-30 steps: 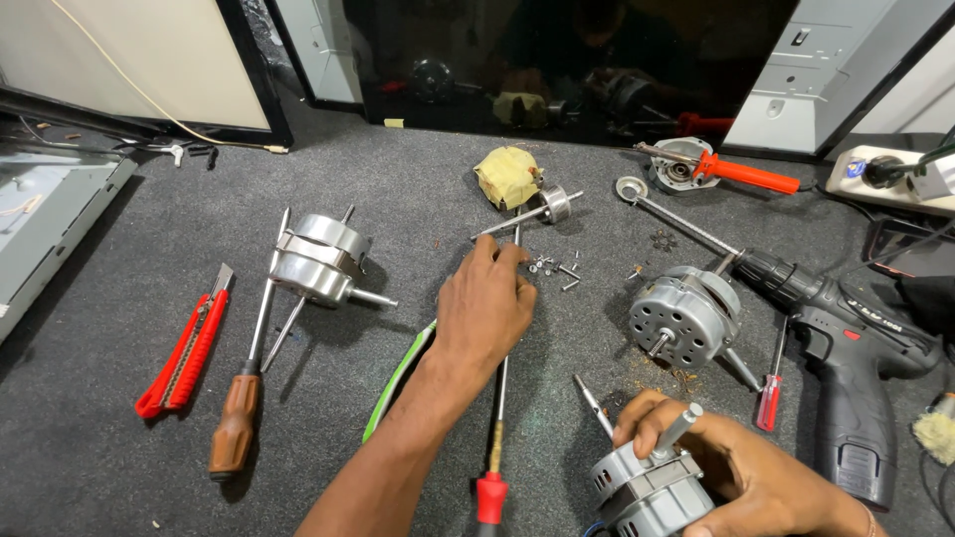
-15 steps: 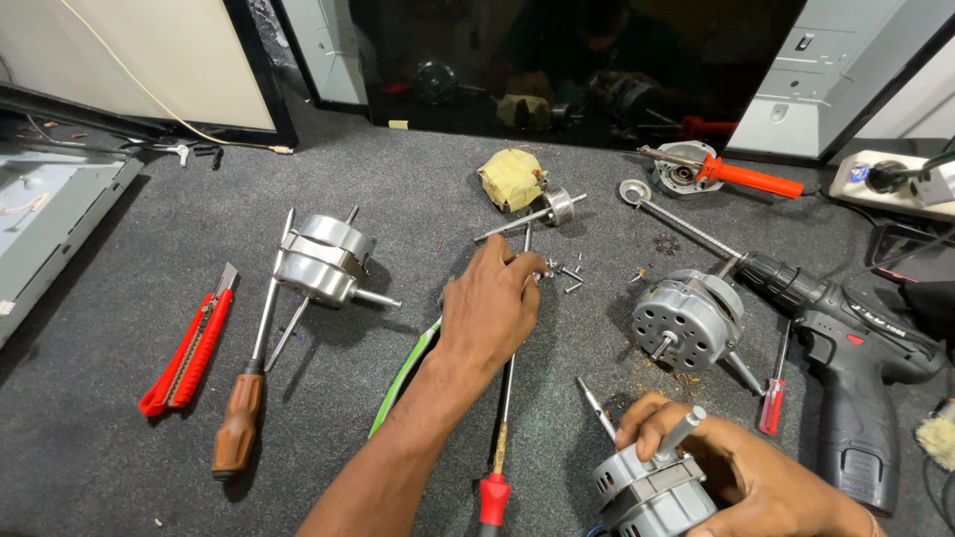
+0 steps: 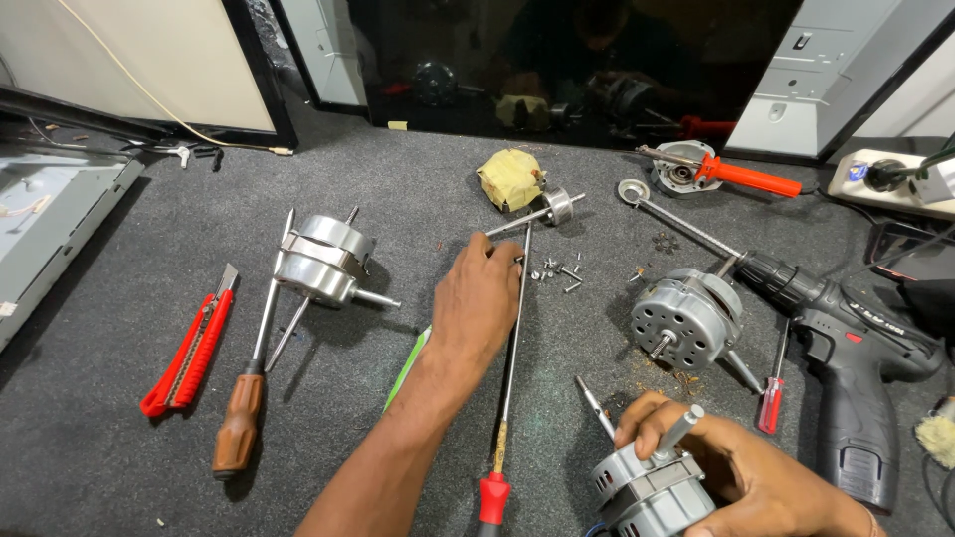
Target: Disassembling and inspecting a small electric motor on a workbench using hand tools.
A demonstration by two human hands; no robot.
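grey felt bench, and from the red utility knife (image 3: 189,353) rightward i see my left hand (image 3: 476,303) with fingers together pinching at the small screws (image 3: 557,272), so i would lift one cleanly while my right hand (image 3: 741,467) keeps clamping the fan motor (image 3: 652,487).

Work surface (image 3: 119,418) dark grey, speckled; box cutter (image 3: 189,353) red; screwdriver handle (image 3: 239,426) brown, shaft silver; long screwdriver (image 3: 494,492) red-handled with yellowish collar; motor housings (image 3: 320,261), (image 3: 686,316) silver-grey; motor under right hand (image 3: 652,492) grey; drill (image 3: 856,358) black with red accent; wrapped bundle (image 3: 510,179) yellow; small screwdriver (image 3: 770,403) red-handled; tool beyond (image 3: 746,179) orange-red-handled; strip under left wrist (image 3: 408,363) green.
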